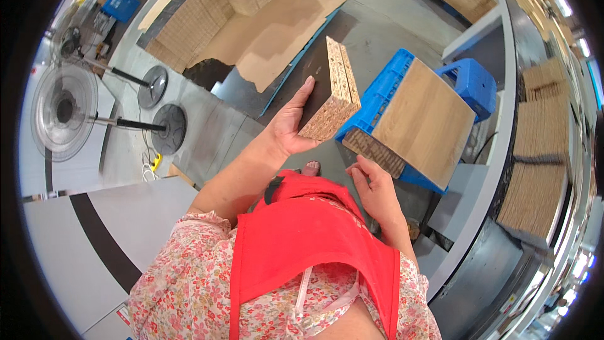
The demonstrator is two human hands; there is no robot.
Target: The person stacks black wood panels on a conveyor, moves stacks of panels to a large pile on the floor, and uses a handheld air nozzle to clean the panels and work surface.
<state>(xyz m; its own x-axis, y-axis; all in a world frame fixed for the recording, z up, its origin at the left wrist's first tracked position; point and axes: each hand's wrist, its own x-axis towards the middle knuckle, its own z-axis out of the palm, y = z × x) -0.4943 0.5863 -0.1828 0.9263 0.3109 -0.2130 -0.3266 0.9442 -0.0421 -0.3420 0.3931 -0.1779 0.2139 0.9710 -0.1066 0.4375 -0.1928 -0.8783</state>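
My left hand [290, 124] grips a small stack of chipboard panels [332, 97], its thumb along their dark face. The panels' speckled raw edges face right and toward me, and they are held up at a tilt. My right hand [375, 190] is lower and to the right, fingers loosely bent and apart, with nothing visible in it. Just beyond it stands a blue plastic crate [384, 94] bearing a stack of boards with a wood-grain top [425, 116]. The right hand is close to the stack's near edge, seemingly apart from it.
A blue plastic stool [472, 87] stands behind the crate. On the right, a grey metal frame [469, 239] runs beside stacked boards [538, 129]. A pallet with brown sheeting [270, 31] and board stacks lies ahead. Pedestal fans [65, 111] and a cable are at left, near a pale panel surface [148, 211].
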